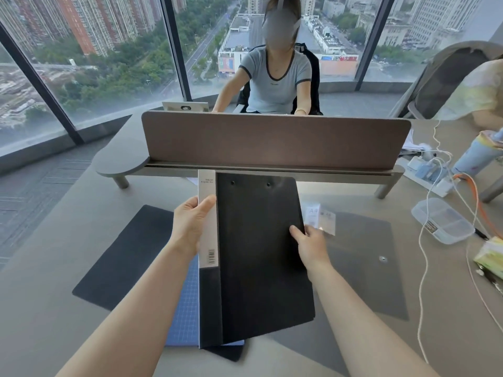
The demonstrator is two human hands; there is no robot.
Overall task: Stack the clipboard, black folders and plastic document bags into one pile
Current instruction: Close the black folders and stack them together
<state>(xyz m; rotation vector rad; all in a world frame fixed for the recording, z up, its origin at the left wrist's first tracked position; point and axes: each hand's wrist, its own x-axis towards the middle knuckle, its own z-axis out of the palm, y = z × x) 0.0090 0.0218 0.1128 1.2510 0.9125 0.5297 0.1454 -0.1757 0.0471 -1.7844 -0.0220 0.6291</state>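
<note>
I had a black folder (pixel 261 257) lifted above the desk (pixel 54 308), its long axis running away from me toward the divider (pixel 272 140), spine with the white label strip on my left. My left hand (pixel 190 227) pinched the spine, thumb over the label; my right hand (pixel 310 240) gripped the right edge, fingers curled behind. I judged this the placing step: lowering it squarely onto the pile begun beneath, where a blue gridded sheet (pixel 182 308) showed, possibly the clipboard. Another black folder (pixel 119 257) lay left, a translucent document bag (pixel 364 262) right, both still to be gathered.
</note>
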